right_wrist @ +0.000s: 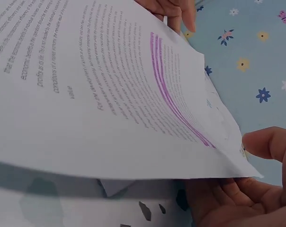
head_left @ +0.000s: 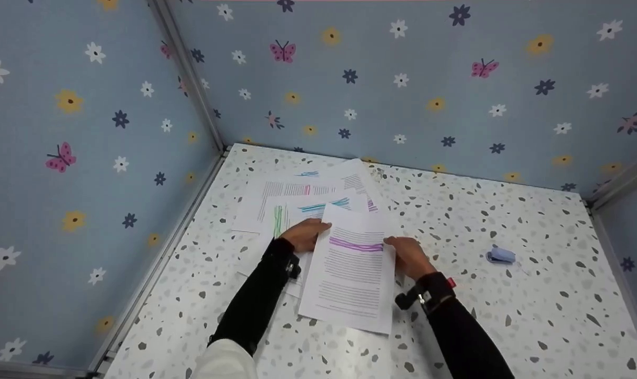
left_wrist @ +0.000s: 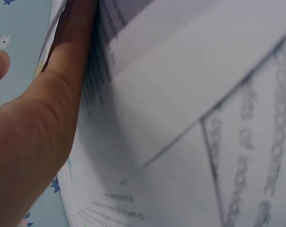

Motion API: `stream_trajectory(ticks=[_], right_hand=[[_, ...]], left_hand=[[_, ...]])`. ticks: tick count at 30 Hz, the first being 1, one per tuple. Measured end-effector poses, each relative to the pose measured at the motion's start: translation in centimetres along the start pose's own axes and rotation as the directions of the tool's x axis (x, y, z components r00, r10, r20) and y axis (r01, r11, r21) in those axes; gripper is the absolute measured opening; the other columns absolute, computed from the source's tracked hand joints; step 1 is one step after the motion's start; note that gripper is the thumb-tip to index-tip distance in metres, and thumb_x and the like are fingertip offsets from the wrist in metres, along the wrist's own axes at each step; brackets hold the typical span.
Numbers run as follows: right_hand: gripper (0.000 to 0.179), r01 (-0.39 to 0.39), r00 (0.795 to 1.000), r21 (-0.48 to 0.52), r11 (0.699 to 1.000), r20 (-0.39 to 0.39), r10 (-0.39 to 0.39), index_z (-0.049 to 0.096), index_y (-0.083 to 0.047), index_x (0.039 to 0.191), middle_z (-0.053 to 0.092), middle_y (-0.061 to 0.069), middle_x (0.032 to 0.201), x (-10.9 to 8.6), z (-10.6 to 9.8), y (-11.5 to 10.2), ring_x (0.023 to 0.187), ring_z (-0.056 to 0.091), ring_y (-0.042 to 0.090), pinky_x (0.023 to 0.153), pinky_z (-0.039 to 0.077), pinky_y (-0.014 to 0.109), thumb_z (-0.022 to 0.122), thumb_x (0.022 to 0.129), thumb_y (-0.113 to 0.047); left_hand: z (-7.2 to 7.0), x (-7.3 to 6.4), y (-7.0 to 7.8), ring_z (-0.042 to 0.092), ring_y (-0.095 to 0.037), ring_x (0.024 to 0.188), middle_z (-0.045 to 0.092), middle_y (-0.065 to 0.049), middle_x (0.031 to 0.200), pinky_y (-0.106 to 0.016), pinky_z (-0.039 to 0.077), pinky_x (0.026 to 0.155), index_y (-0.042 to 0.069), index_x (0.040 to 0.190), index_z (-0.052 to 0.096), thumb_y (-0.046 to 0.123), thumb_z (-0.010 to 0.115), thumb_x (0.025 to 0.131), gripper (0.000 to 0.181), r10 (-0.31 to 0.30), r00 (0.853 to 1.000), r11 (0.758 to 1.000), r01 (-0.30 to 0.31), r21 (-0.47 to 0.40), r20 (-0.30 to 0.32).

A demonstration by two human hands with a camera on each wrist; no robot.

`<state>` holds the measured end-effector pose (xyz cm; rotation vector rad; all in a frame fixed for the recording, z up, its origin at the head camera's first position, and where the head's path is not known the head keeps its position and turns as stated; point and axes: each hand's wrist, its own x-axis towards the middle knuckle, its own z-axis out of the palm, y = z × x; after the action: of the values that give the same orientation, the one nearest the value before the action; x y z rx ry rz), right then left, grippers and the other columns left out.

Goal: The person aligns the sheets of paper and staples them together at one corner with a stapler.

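Observation:
A printed sheet of paper with purple highlighter strokes across its upper text is held up by both hands. My left hand grips its left edge near the top, above the other sheets. At the right edge, my right hand holds the paper. In the right wrist view, the right thumb is on the upper side and the curled fingers lie beneath the sheet, which bows between the hands. The left wrist view shows the left hand against the printed pages.
Several overlapping printed sheets with blue, green, pink and purple marks lie behind and left of the held one. A small light-blue stapler rests on the speckled table to the right. Flower-patterned panels enclose the table.

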<state>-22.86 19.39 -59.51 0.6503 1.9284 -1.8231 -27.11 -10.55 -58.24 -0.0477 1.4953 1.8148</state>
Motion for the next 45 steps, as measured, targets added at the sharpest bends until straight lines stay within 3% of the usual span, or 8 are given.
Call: stream_trajectory(ticks=[4,10,15,24,30,34,40,45], right_hand=[[0.043,0.042,0.999,-0.06,0.997,-0.022,-0.044,0.057,0.009,0.132,0.065,0.02,0.121,0.1,0.3,0.6,0.095,0.065,0.024,0.077,0.056,0.031,0.063,0.097,-0.015],[0.037,0.051,0.999,-0.074,0.996,-0.013,-0.052,0.06,0.008,0.127,0.071,0.017,0.101,-0.1,0.4,0.9,0.082,0.069,0.023,0.067,0.057,0.033,0.065,0.098,-0.013],[0.037,0.064,0.996,-0.148,0.987,-0.049,-0.072,0.061,0.009,0.125,0.07,0.015,0.1,-0.1,0.5,0.8,0.081,0.066,0.022,0.069,0.055,0.031,0.066,0.097,-0.015],[0.04,0.039,0.996,-0.166,0.985,-0.069,-0.051,0.06,0.008,0.128,0.068,0.016,0.11,-0.2,0.5,0.9,0.088,0.064,0.023,0.075,0.054,0.032,0.066,0.097,-0.016],[0.036,0.089,0.99,-0.163,0.983,-0.094,-0.105,0.064,0.008,0.12,0.069,0.014,0.099,-0.5,0.3,1.0,0.079,0.064,0.021,0.067,0.054,0.031,0.069,0.095,-0.018],[0.033,0.15,0.981,-0.176,0.973,-0.1,-0.169,0.067,0.008,0.113,0.07,0.012,0.089,-0.9,-0.3,1.1,0.071,0.064,0.018,0.061,0.053,0.028,0.071,0.095,-0.02],[0.036,0.2,0.971,-0.158,0.967,-0.098,-0.217,0.067,0.009,0.114,0.071,0.011,0.09,-2.0,-1.6,0.3,0.073,0.064,0.015,0.062,0.052,0.026,0.071,0.097,-0.022],[0.036,0.234,0.958,-0.188,0.954,-0.122,-0.259,0.069,0.006,0.109,0.071,0.008,0.088,-2.9,-3.0,-0.6,0.071,0.065,0.014,0.062,0.052,0.025,0.072,0.096,-0.026]], left_hand=[[0.3,0.2,-0.4,0.066,-0.031,0.107,0.056,-0.028,0.137,-0.035,0.054,0.087,-0.002,0.153,0.035,-0.004,0.053,0.103,0.054,0.048,0.998,0.995,-0.05,0.09,0.028],[0.3,0.2,-0.8,0.064,-0.036,0.112,0.055,-0.029,0.136,-0.037,0.055,0.089,-0.003,0.152,0.036,-0.01,0.056,0.1,0.056,0.076,0.997,0.987,-0.074,0.145,-0.012],[0.3,0.1,-0.8,0.063,-0.039,0.115,0.056,-0.029,0.134,-0.042,0.054,0.094,-0.003,0.15,0.04,-0.009,0.056,0.1,0.053,0.085,0.996,0.983,-0.08,0.167,-0.02],[0.6,0.1,-0.9,0.067,-0.03,0.101,0.063,-0.023,0.127,-0.034,0.056,0.083,-0.002,0.149,0.042,-0.006,0.06,0.099,0.053,0.1,0.993,0.966,-0.083,0.243,-0.057],[0.7,0.1,-1.0,0.068,-0.034,0.104,0.064,-0.023,0.125,-0.038,0.057,0.084,-0.003,0.147,0.046,-0.005,0.062,0.098,0.052,0.149,0.987,0.956,-0.127,0.263,-0.064],[1.0,0.0,-1.1,0.069,-0.032,0.098,0.066,-0.025,0.12,-0.036,0.057,0.082,-0.006,0.143,0.05,0.0,0.063,0.098,0.047,0.209,0.974,0.926,-0.169,0.338,-0.085],[1.7,0.7,-0.7,0.068,-0.018,0.078,0.073,-0.014,0.098,-0.029,0.053,0.07,-0.005,0.122,0.067,0.017,0.071,0.097,0.034,0.237,0.952,0.847,-0.105,0.521,-0.194],[3.0,1.0,0.5,0.07,-0.018,0.079,0.074,-0.012,0.097,-0.034,0.057,0.074,-0.003,0.116,0.071,0.022,0.073,0.096,0.032,0.25,0.945,0.845,-0.106,0.524,-0.212]])
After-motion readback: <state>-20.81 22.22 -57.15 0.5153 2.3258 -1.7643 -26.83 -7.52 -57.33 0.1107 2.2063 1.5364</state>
